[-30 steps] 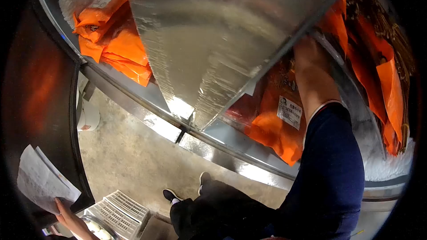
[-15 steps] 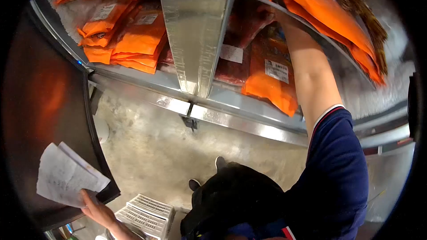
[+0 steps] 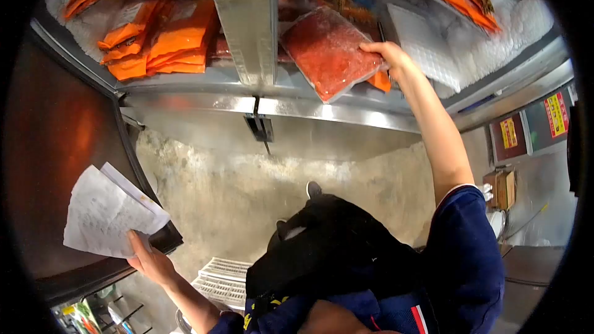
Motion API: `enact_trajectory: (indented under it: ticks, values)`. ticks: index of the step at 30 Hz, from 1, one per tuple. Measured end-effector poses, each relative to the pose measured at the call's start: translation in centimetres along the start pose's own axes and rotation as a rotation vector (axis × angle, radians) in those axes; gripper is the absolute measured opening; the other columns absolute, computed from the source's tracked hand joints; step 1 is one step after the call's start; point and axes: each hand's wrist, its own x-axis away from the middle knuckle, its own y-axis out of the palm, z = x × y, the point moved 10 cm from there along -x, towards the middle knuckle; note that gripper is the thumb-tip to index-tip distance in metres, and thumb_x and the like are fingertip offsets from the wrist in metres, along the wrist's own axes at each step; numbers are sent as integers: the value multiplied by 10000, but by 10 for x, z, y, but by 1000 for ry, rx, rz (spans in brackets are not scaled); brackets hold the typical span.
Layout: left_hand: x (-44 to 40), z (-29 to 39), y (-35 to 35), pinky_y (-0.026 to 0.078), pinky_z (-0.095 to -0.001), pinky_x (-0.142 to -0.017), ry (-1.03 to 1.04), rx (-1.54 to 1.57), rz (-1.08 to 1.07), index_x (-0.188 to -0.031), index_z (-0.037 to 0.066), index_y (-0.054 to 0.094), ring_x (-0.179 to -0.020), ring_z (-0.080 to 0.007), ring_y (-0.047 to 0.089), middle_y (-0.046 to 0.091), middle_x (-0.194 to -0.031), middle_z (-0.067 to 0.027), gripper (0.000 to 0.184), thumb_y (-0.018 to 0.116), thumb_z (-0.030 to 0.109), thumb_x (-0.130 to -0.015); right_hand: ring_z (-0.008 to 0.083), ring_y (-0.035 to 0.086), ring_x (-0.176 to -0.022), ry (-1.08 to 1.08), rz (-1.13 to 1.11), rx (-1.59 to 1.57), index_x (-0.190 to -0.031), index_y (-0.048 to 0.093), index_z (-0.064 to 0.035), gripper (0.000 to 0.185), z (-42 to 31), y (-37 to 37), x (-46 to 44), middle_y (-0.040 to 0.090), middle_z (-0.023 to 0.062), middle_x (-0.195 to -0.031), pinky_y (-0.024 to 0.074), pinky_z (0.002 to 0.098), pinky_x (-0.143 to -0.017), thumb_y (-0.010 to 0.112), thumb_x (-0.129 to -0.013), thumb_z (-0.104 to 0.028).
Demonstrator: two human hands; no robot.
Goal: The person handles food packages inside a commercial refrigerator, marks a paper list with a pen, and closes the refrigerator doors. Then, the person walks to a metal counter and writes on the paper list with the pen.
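A flat clear pack of red frozen food [image 3: 331, 52] is pinched at its right corner by my right hand [image 3: 390, 59], in front of the right compartment of a frosted freezer. My left hand [image 3: 148, 258], at the lower left, grips the bottom edge of some creased paper sheets [image 3: 111, 213] with writing on them. Behind the red pack, partly hidden, lie orange bags on the same shelf. A white textured slab [image 3: 427, 46] stands just right of my right hand.
Orange packs [image 3: 182, 34] are stacked in the left compartment, beyond a metal divider [image 3: 244, 25]. An open dark door [image 3: 74, 148] stands at left. White crates [image 3: 223, 281] are on the floor. A cardboard box [image 3: 501, 188] is at right.
My right hand has come out from deep in the shelf with the red pack. The view has shifted, and my left hand still holds the paper.
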Motion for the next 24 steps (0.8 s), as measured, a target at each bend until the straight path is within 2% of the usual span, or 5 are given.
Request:
enact_trajectory:
  ticks: [3,4,12,15,24]
  values:
    - [-3,-7,-1,418,-346,-890,-28,14,-30,-1226,80,525,-1069,-284,510,490,-1183,-187,370,517,-12,-868,181,622,-843,-17,84,-98,-926,628,-3,294,60,-10,20,659,98,-901,463,318,-770,682,-765,-242]
    - [5,20,6,428,-357,-875,416,-797,-112,-1233,102,522,-1060,-312,519,511,-1153,-194,403,519,-30,-853,188,620,-844,-44,104,-213,-939,626,-3,321,57,6,52,658,105,-912,451,322,-783,687,-764,-265]
    - [0,18,1,432,-346,-855,316,-738,-68,-1251,118,502,-1032,-301,529,514,-1132,-209,409,521,-6,-861,166,613,-728,-269,178,-244,-793,674,22,236,63,4,39,667,116,-795,447,303,-719,734,-722,-195]
    - [-9,-22,-3,429,-343,-857,-282,408,85,-1246,61,493,-1037,-280,525,509,-1143,-201,370,525,35,-878,231,634,-780,-434,232,-8,-844,651,63,324,-1,-8,29,669,154,-829,469,371,-742,719,-703,-220]
    - [3,8,-2,424,-343,-868,-182,-104,117,-1176,-66,511,-1049,-253,499,466,-1157,-206,383,529,211,-911,289,579,-944,-885,323,985,-1131,535,-126,484,-74,124,102,571,98,-1053,494,412,-731,662,-668,-188]
